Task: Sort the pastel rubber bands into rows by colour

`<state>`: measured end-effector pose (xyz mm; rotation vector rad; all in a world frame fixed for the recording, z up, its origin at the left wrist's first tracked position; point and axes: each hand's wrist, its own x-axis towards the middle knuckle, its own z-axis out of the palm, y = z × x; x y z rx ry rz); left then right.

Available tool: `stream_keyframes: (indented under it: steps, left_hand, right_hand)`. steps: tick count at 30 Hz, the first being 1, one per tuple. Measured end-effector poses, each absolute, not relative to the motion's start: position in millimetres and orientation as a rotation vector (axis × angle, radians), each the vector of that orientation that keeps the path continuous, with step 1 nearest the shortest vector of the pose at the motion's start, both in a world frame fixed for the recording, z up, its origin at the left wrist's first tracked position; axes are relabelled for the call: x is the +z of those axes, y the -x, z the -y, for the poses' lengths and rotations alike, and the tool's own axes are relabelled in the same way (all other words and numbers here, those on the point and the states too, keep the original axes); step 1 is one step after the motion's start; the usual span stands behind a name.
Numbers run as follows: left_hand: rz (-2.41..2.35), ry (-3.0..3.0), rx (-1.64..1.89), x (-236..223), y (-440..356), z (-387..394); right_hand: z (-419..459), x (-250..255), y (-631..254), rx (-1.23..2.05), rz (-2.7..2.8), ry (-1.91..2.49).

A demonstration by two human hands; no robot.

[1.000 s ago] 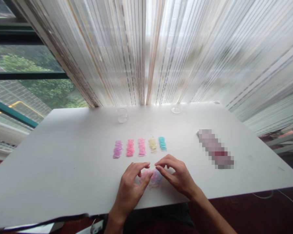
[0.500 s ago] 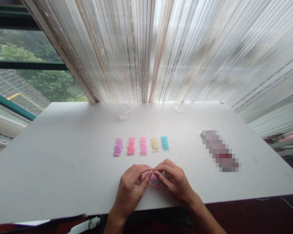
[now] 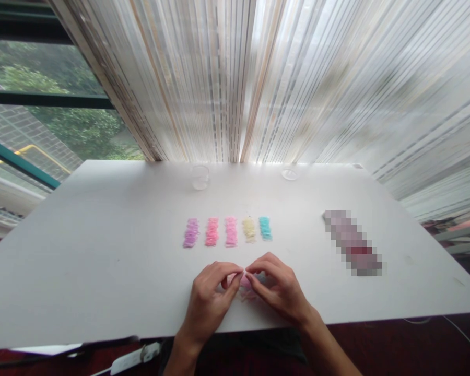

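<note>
Striped curtain point(image 3: 196, 78) behind white table point(image 3: 82, 261)

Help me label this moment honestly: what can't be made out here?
All in the head view:
Whether the left hand or right hand pinches anything: too small and blurred to tell.
Full extent of the mixed-colour pile: both hands partly cover it.
What the long object on the right is: pixelation masks it.
The rest of the right forearm: cut off by the bottom edge.

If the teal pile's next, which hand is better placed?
Probably the right hand: it lies closer to the teal pile, while the left hand sits farther left, nearer the coral pile.
</note>
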<state>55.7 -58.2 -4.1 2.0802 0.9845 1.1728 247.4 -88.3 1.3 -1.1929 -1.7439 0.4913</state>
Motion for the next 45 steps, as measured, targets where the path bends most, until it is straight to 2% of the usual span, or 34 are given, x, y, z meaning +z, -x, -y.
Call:
stream_keyframes:
  steps: [22,35,45]
  left_hand:
    - [-1.03,-2.078,1.163,-5.4,-55.1,59.5]
    - [-1.07,-2.044,1.125,-7.5,-56.2,58.4]
    - [-1.159,-2.202,1.125,-8.4,-58.0,60.8]
  right_hand:
    - [87.7,-0.7,-249.2,0.382,1.739,1.186]
    - [88.0,4.6,-254.4,0.428,1.769,1.218]
    - [38.0,22.0,-298.1,0.247,2.002,1.234]
